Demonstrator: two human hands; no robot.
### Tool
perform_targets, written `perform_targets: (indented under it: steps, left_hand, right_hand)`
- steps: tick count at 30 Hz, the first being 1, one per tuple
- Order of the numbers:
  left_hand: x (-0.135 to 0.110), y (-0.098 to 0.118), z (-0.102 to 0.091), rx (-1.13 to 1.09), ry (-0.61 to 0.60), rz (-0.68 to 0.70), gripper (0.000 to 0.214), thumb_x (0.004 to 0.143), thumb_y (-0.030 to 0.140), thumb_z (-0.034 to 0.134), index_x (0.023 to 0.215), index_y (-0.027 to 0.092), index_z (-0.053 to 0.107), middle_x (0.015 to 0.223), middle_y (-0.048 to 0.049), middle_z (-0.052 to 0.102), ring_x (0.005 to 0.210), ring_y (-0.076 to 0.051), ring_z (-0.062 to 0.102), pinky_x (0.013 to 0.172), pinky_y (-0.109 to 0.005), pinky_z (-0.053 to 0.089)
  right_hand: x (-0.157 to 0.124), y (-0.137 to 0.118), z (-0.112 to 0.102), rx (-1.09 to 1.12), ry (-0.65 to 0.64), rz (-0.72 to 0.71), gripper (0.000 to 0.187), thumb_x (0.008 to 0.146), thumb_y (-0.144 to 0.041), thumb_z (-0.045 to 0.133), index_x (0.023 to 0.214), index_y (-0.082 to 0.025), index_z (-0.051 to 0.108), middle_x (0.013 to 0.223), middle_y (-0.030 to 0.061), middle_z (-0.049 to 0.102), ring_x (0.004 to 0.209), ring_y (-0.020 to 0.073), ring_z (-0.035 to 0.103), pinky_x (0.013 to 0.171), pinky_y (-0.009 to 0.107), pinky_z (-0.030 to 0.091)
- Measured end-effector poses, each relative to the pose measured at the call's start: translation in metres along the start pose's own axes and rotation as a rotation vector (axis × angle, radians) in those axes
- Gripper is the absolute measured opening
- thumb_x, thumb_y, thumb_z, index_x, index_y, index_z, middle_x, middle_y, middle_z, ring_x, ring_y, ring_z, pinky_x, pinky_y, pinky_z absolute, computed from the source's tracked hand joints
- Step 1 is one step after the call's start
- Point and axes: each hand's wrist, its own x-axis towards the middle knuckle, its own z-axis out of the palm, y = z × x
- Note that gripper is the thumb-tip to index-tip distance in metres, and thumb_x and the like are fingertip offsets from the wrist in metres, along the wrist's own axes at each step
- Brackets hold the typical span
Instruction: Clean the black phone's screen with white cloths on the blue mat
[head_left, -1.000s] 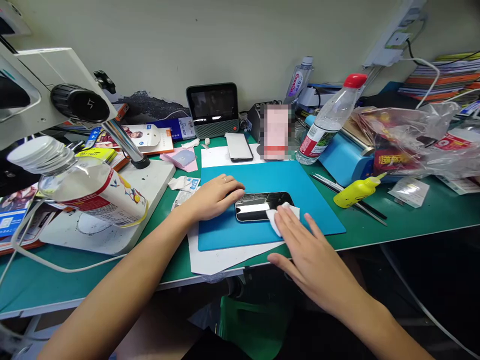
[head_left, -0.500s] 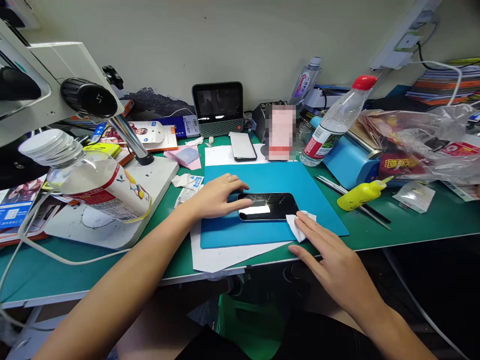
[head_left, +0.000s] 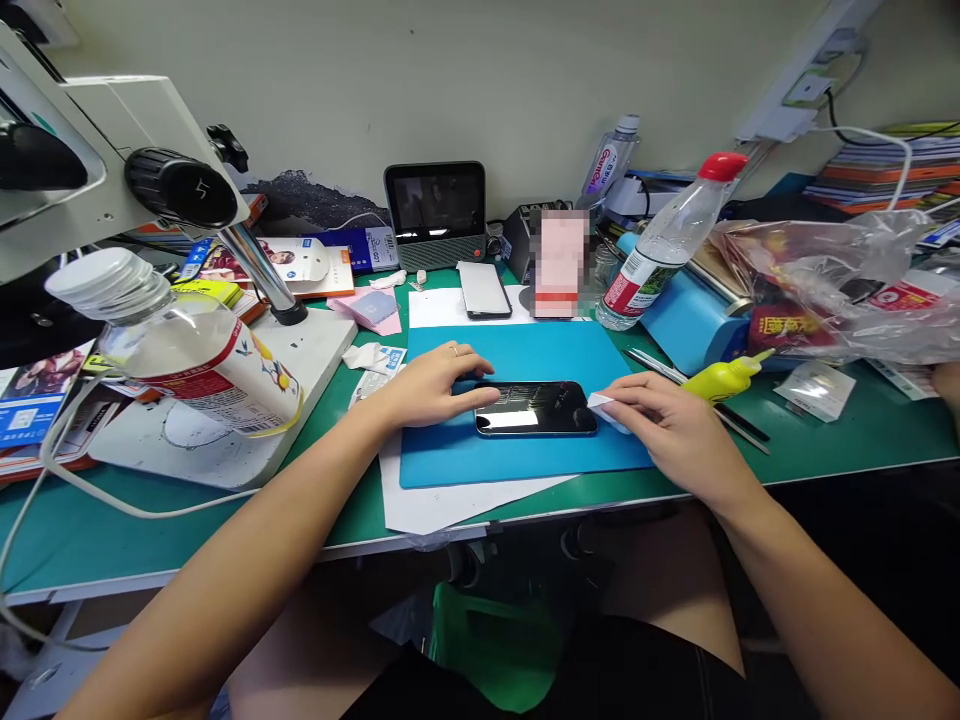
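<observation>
A black smartphone [head_left: 536, 408] lies screen-up on a blue mat [head_left: 450, 465], a bright reflection on its glass. At its left end is my left hand [head_left: 442, 385], fingers stretched and apart, with the thumb reaching over the phone's edge. My right hand [head_left: 671, 425] pinches a white wipe [head_left: 601, 400] between thumb and fingers, close by the phone's right end. Part of the wipe is hidden behind those fingers. Whether it touches the phone I cannot tell.
Left stands a microscope on a white base [head_left: 225, 470], with a plastic bottle [head_left: 217, 370] on it. A yellow squeeze bottle [head_left: 724, 378], tweezers [head_left: 742, 432] and a red-capped bottle [head_left: 660, 250] are on the right. Behind the mat are a white-backed phone [head_left: 484, 290] and a smart display [head_left: 439, 210].
My right hand has moved up and slightly right, from flat fingers on the wipe to a pinch that lifts it beside the phone. My left hand has stayed nearly still.
</observation>
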Motion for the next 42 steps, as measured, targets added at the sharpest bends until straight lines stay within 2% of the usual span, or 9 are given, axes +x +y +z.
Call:
perform_targets:
  steps: [2,4,8,11,16,23,35,42]
  left_hand:
    - [0.000,0.000,0.000,0.005,0.000,0.005,0.046,0.098,0.058,0.051,0.121,0.022,0.066,0.116,-0.0089,0.069,0.113,-0.027,0.059,0.097,-0.042,0.048]
    - [0.000,0.000,0.000,0.013,-0.005,0.012,0.045,0.098,0.057,0.050,0.120,0.021,0.066,0.116,-0.0091,0.069,0.112,-0.027,0.059,0.096,-0.042,0.048]
    - [0.000,0.000,-0.001,0.021,-0.017,0.013,0.045,0.098,0.057,0.051,0.120,0.021,0.066,0.118,-0.0090,0.068,0.113,-0.027,0.059,0.097,-0.042,0.048]
    - [0.000,0.002,-0.001,0.026,-0.019,0.000,0.045,0.099,0.057,0.051,0.120,0.020,0.066,0.118,-0.0088,0.068,0.113,-0.027,0.059,0.097,-0.042,0.048]
    - [-0.001,0.004,-0.001,0.048,-0.027,0.002,0.047,0.099,0.059,0.049,0.121,0.020,0.066,0.120,-0.0093,0.067,0.114,-0.027,0.059,0.096,-0.042,0.048]
    - [-0.001,0.002,-0.001,0.064,-0.036,0.015,0.048,0.099,0.059,0.049,0.121,0.020,0.066,0.120,-0.0094,0.067,0.113,-0.028,0.059,0.096,-0.042,0.048]
    - [-0.001,0.003,-0.001,0.047,-0.034,-0.007,0.051,0.098,0.061,0.048,0.120,0.020,0.067,0.120,-0.0097,0.066,0.112,-0.028,0.058,0.095,-0.043,0.047]
    - [-0.001,0.001,-0.001,0.051,-0.039,0.002,0.049,0.098,0.060,0.048,0.121,0.021,0.066,0.121,-0.0096,0.066,0.113,-0.028,0.058,0.096,-0.043,0.047]
  right_hand:
    - [0.006,0.002,-0.001,0.050,-0.125,0.035,0.038,0.091,-0.058,0.061,0.084,-0.024,0.078,0.099,0.0079,0.071,0.091,0.0254,0.068,0.085,0.041,0.054]
    - [0.008,0.004,-0.002,0.084,-0.184,0.079,0.044,0.090,-0.063,0.059,0.084,-0.023,0.078,0.100,0.0084,0.071,0.089,0.0246,0.067,0.082,0.039,0.054]
    - [0.008,0.004,-0.004,0.109,-0.233,0.134,0.052,0.091,-0.068,0.052,0.087,-0.022,0.077,0.105,0.0088,0.070,0.090,0.0241,0.066,0.078,0.037,0.052]
    - [0.008,0.005,-0.002,0.126,-0.263,0.146,0.048,0.088,-0.066,0.059,0.087,-0.022,0.076,0.106,0.0087,0.068,0.084,0.0218,0.065,0.073,0.036,0.051]
    - [0.012,0.007,0.002,0.147,-0.278,0.174,0.044,0.081,-0.065,0.069,0.087,-0.021,0.072,0.089,0.0059,0.065,0.076,0.0195,0.059,0.064,0.032,0.047]
    - [0.024,0.005,-0.007,0.103,-0.440,0.212,0.052,0.076,-0.072,0.068,0.078,-0.021,0.069,0.078,0.0031,0.062,0.067,0.0173,0.057,0.061,0.032,0.046]
    - [0.025,0.006,-0.006,0.096,-0.472,0.229,0.050,0.076,-0.070,0.069,0.077,-0.021,0.064,0.077,0.0029,0.063,0.066,0.0168,0.056,0.060,0.031,0.045]
    - [0.017,0.009,-0.007,0.204,-0.393,0.261,0.050,0.074,-0.070,0.073,0.077,-0.021,0.067,0.088,0.0060,0.066,0.072,0.0179,0.058,0.062,0.031,0.046]
